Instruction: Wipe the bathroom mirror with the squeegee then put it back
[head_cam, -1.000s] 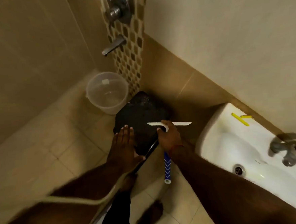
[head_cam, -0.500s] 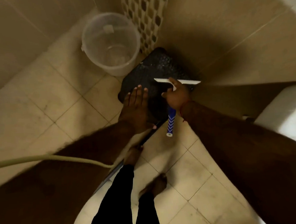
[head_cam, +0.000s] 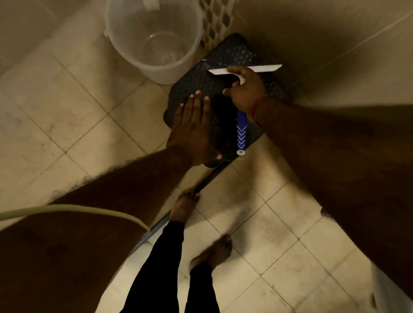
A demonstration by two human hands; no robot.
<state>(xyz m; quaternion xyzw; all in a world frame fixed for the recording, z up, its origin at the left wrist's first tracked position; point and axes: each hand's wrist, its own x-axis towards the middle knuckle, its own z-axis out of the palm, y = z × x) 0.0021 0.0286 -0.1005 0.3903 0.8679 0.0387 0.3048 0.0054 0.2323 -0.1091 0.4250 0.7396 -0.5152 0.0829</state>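
The squeegee [head_cam: 242, 132] has a white blade at the top and a blue handle with white chevrons. My right hand [head_cam: 246, 91] grips its neck just under the blade and holds it over a black patterned stool [head_cam: 237, 52] in the corner. Beside it, my left hand [head_cam: 193, 128] lies flat, fingers stretched out, over the stool's left part. The mirror is out of view.
A clear plastic bucket [head_cam: 158, 35] stands on the tiled floor left of the stool. A pale hose [head_cam: 65, 209] crosses my left arm. My bare feet [head_cam: 213, 252] stand on the beige tiles. Tiled walls close the corner behind the stool.
The view has tipped down and closer to the floor; the sink and taps have left the frame. Both hands with the squeegee sit lower over the stool.
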